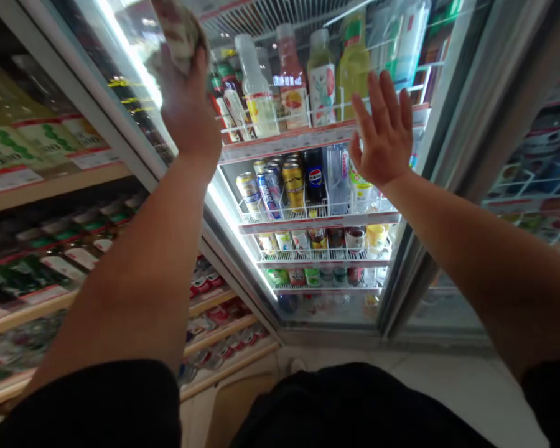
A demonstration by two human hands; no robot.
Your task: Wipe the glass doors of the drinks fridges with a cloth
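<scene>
My left hand [189, 112] is raised at the upper left of the glass front of a lit drinks fridge. Its fingers are closed around a crumpled, brownish-white cloth [182, 37], blurred by motion. At the upper right, my right hand [385, 137] is held up with the fingers spread and nothing in it. It appears to be at the glass, but I cannot tell whether it touches. Behind the hands, a shelf holds a pink-red bottle [292, 81], a pale bottle [256, 93] and a yellow-green bottle [353, 68].
Lower fridge shelves carry cans [293, 183], a dark Pepsi bottle [315, 174] and cups [376, 236]. A metal door frame [415, 249] runs down the right, beside another fridge. Wooden shelves [51, 186] with several bottles stand on the left. Pale floor tiles [448, 379] lie below.
</scene>
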